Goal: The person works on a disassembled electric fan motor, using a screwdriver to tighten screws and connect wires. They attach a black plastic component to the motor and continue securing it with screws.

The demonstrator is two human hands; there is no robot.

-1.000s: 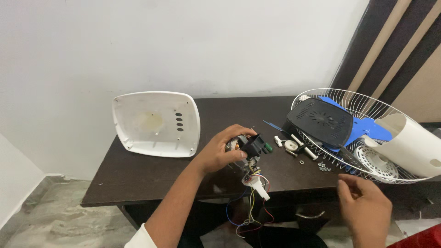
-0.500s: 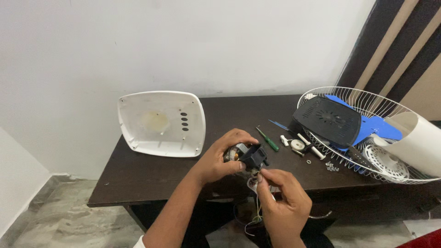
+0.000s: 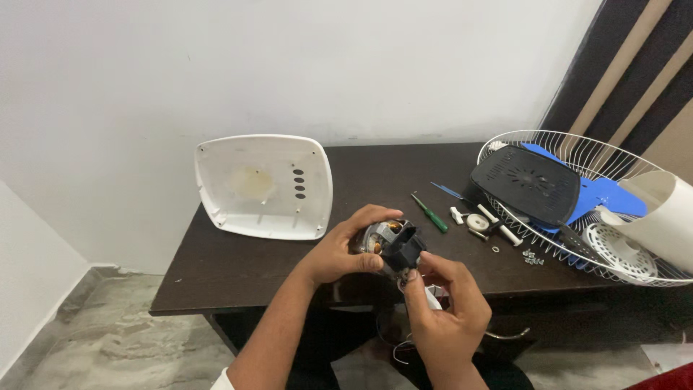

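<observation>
1. Dark brown wood forms the table (image 3: pixel 238 271), set against a plain white wall above a marbled floor; fan parts lie across it.
2. At about 10 o'clock from the hands rests a white rounded-square cover (image 3: pixel 263 186), hollow side up, with a row of dark oval slots.
3. At 2 o'clock sits a white wire fan guard (image 3: pixel 577 206) holding a black motor cover (image 3: pixel 530 184) and a blue fan blade (image 3: pixel 613 195) (partly hidden under the black piece); a white curved housing (image 3: pixel 668 217) lies at its right edge.
4. Between guard and hands lie a green-handled screwdriver (image 3: pixel 431 213), small white fittings (image 3: pixel 476 220) and a few loose screws (image 3: pixel 530 256).
5. The left hand (image 3: pixel 339 253) is wrapped around a small fan motor (image 3: pixel 390 242), copper windings showing, held just above the table's front edge.
6. The right hand (image 3: pixel 444 303) sits at 5 o'clock of the motor, fingertips pinched on something small at its underside where thin wires (image 3: pixel 401 339) trail down; exactly what it pinches cannot be made out.
7. Judging by this, the step in hand is work on the motor's wiring end. The next move seems to call for a steady left-hand hold and a fine, gentle pinch, so no lead is strained.
</observation>
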